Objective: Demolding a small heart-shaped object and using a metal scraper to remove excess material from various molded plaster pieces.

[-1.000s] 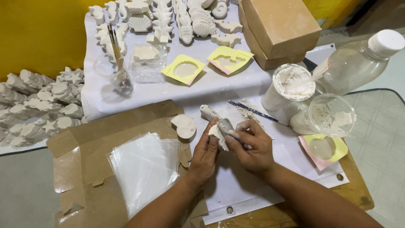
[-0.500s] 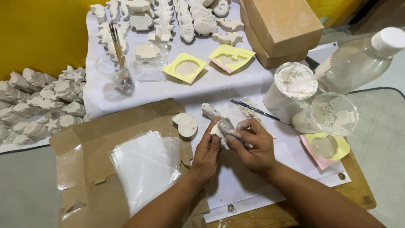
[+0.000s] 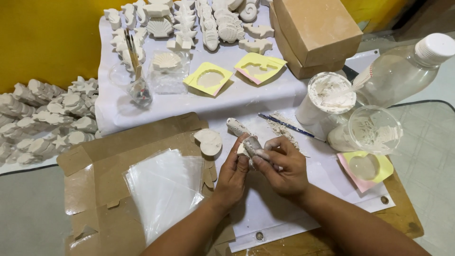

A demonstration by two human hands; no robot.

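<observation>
Far left: heap of white plaster star and shell casts (image 3: 42,118) lay against a yellow wall. Next, flattened brown cardboard sheet (image 3: 95,189) on the surface, with a stack of clear plastic bags (image 3: 163,189) on it and a round white plaster shell cast (image 3: 209,141) at its upper right edge. Behind it, white cloth (image 3: 246,97) carried rows of white plaster sea-creature casts (image 3: 199,21), a clear glass holding sticks (image 3: 137,87) and two yellow flexible moulds (image 3: 208,79). Centre: left hand (image 3: 233,176) and right hand (image 3: 280,166) met over white paper; fingers of both clenched on a small grey-white plaster piece (image 3: 251,147), held just above the surface, its exact shape unclear. A long white plaster cast (image 3: 235,127) lay just beyond. Right of hands: thin blue tool (image 3: 284,125), white cup of plaster (image 3: 327,97), clear plastic cup (image 3: 374,130), another yellow mould on pink sheet (image 3: 365,167), brown cardboard box (image 3: 315,31), clear plastic bottle with white cap (image 3: 403,71).
</observation>
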